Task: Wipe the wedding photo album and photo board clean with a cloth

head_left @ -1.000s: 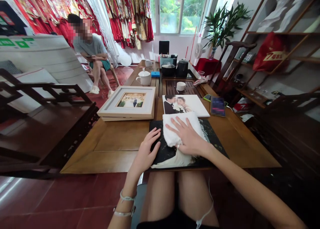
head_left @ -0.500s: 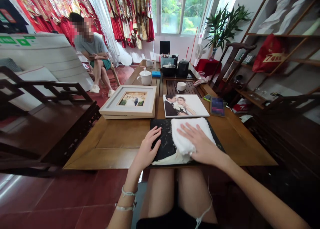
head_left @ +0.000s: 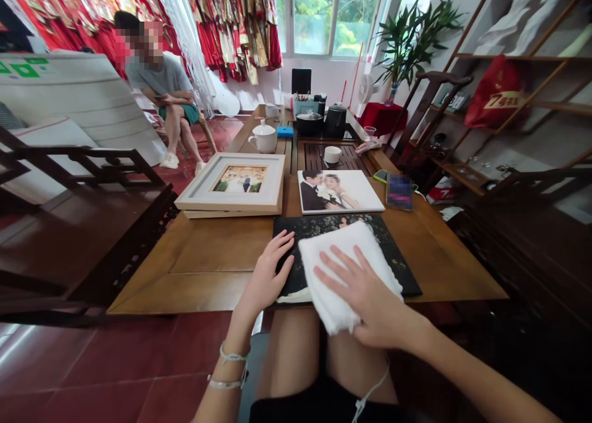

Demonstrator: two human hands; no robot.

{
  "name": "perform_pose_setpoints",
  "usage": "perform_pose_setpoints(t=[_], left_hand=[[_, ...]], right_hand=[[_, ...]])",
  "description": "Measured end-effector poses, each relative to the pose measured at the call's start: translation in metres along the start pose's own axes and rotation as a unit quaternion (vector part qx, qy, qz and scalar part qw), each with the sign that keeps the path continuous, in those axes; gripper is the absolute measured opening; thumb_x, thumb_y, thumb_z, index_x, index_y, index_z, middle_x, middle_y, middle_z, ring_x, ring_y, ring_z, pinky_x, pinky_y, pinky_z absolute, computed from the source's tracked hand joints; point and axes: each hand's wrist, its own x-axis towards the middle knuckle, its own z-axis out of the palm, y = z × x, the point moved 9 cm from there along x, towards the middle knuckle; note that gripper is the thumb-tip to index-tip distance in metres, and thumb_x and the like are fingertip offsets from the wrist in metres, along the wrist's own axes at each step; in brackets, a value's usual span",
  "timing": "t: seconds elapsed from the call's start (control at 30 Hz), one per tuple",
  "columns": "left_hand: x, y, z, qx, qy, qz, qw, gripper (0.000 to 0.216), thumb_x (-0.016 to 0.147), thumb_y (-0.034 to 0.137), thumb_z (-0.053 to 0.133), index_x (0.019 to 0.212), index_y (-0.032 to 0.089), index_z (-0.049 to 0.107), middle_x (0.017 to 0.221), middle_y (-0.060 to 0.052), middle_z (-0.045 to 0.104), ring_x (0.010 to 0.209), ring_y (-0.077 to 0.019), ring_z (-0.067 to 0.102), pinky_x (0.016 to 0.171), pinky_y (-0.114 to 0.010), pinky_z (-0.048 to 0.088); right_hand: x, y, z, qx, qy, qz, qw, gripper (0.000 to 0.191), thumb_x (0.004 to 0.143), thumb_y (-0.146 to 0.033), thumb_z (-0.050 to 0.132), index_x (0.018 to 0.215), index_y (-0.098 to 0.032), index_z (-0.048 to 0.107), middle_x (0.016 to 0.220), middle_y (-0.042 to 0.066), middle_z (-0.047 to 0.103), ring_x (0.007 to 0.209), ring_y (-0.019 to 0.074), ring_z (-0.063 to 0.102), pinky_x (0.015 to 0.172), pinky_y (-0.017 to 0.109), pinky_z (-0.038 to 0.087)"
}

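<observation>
Free wood to the left of the hands, a crowded far side.
Bare wood of the table point(head_left: 213, 259) is found left of the left hand point(head_left: 268, 275), and a narrow strip is left open right of the right hand point(head_left: 372, 303). Beyond the hands the way is closed by a framed picture point(head_left: 235, 185), a white photo print point(head_left: 337, 190) and a phone point(head_left: 400, 192); farther off, a cup point(head_left: 332, 155) and a teapot point(head_left: 264, 138) are standing.

- You have one white folded towel point(head_left: 345, 269) under your right hand point(head_left: 377, 306).
- Three wedding pictures lie beyond it: dark flat print point(head_left: 319, 227), white canvas print point(head_left: 340, 190), pale wooden frame point(head_left: 234, 184).
- Farther off: one white teapot point(head_left: 263, 138), one white cup point(head_left: 332, 155).
</observation>
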Motion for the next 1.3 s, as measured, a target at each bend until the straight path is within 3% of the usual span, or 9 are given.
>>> perform_pose_setpoints(t=[0.13, 0.37, 0.5, 0.6, 0.77, 0.9, 1.0, 1.17, 1.3], left_hand=[[0.0, 0.001, 0.0, 0.004, -0.004, 0.006, 1.0, 0.036, 0.096, 0.026, 0.047, 0.129, 0.02, 0.059, 0.143, -0.01, 0.053, 0.141, -0.0242, 0.039, 0.117, -0.05, 0.032], [0.0, -0.001, 0.001, 0.014, -0.009, 0.005, 1.0, 0.037, 0.096, 0.027, 0.046, 0.129, 0.018, 0.059, 0.144, -0.01, 0.052, 0.142, -0.0235, 0.037, 0.118, -0.05, 0.031], [-0.001, -0.001, 0.002, 0.018, -0.01, 0.005, 1.0, 0.037, 0.096, 0.028, 0.046, 0.13, 0.018, 0.058, 0.145, -0.01, 0.052, 0.142, -0.0234, 0.037, 0.118, -0.05, 0.031], [-0.001, -0.001, 0.002, 0.018, -0.009, 0.008, 1.0, 0.037, 0.096, 0.028, 0.046, 0.13, 0.017, 0.058, 0.145, -0.011, 0.052, 0.142, -0.0234, 0.037, 0.118, -0.049, 0.031], [-0.001, -0.001, 0.001, 0.019, -0.008, 0.004, 1.0, 0.037, 0.096, 0.028, 0.046, 0.129, 0.018, 0.059, 0.144, -0.011, 0.052, 0.142, -0.024, 0.037, 0.118, -0.05, 0.031], [-0.001, 0.0, 0.001, 0.02, -0.008, 0.005, 1.0, 0.037, 0.096, 0.028, 0.046, 0.13, 0.018, 0.058, 0.145, -0.011, 0.052, 0.142, -0.0237, 0.037, 0.118, -0.049, 0.031], [-0.001, 0.001, 0.001, 0.019, -0.01, 0.001, 1.0, 0.037, 0.096, 0.028, 0.046, 0.13, 0.018, 0.058, 0.145, -0.011, 0.051, 0.142, -0.024, 0.037, 0.118, -0.05, 0.031], [0.0, 0.002, 0.001, 0.018, -0.012, 0.0, 1.0, 0.037, 0.096, 0.028, 0.046, 0.131, 0.02, 0.058, 0.145, -0.01, 0.051, 0.142, -0.0243, 0.037, 0.118, -0.05, 0.031], [-0.001, 0.001, 0.001, 0.021, -0.015, -0.001, 1.0, 0.038, 0.096, 0.028, 0.046, 0.131, 0.019, 0.057, 0.145, -0.01, 0.051, 0.142, -0.0234, 0.037, 0.118, -0.049, 0.031]], right_hand=[[-0.022, -0.014, 0.0, 0.036, -0.027, -0.05, 0.998, 0.102, 0.052, -0.017, 0.05, 0.152, -0.019, 0.029, 0.161, 0.006, 0.019, 0.149, 0.0299, 0.006, 0.117, 0.058, -0.003], [-0.04, 0.093, -0.023, 0.063, 0.11, 0.082, 0.988, 0.077, 0.074, -0.017, 0.049, 0.15, -0.023, 0.035, 0.154, 0.006, 0.037, 0.146, 0.0254, 0.023, 0.119, 0.055, 0.012], [-0.018, 0.146, -0.031, 0.081, 0.138, 0.119, 0.98, 0.073, 0.077, -0.018, 0.049, 0.149, -0.025, 0.036, 0.153, 0.007, 0.04, 0.145, 0.027, 0.026, 0.117, 0.059, 0.014], [0.01, 0.163, -0.033, 0.073, 0.127, 0.141, 0.979, 0.07, 0.077, -0.02, 0.048, 0.147, -0.021, 0.039, 0.153, 0.01, 0.039, 0.144, 0.0299, 0.026, 0.115, 0.062, 0.014], [0.025, 0.12, -0.024, 0.046, 0.095, 0.105, 0.989, 0.082, 0.067, -0.016, 0.05, 0.148, -0.019, 0.036, 0.156, 0.008, 0.031, 0.147, 0.0312, 0.018, 0.115, 0.064, 0.007], [-0.008, 0.048, -0.011, 0.019, 0.051, 0.031, 0.998, 0.099, 0.055, -0.013, 0.047, 0.152, -0.018, 0.027, 0.161, 0.006, 0.019, 0.149, 0.0304, 0.007, 0.116, 0.062, 0.001], [-0.043, 0.015, -0.003, 0.027, 0.018, 0.007, 0.999, 0.107, 0.05, -0.013, 0.046, 0.154, -0.018, 0.022, 0.162, 0.005, 0.015, 0.149, 0.0315, 0.003, 0.116, 0.062, -0.002], [-0.072, 0.035, -0.008, 0.062, 0.032, 0.039, 0.997, 0.097, 0.062, -0.014, 0.048, 0.154, -0.024, 0.021, 0.16, 0.003, 0.022, 0.148, 0.029, 0.011, 0.118, 0.058, 0.005], [-0.052, 0.082, -0.02, 0.102, 0.071, 0.051, 0.991, 0.084, 0.072, -0.015, 0.05, 0.152, -0.026, 0.027, 0.158, 0.005, 0.029, 0.147, 0.0285, 0.018, 0.118, 0.059, 0.007]])
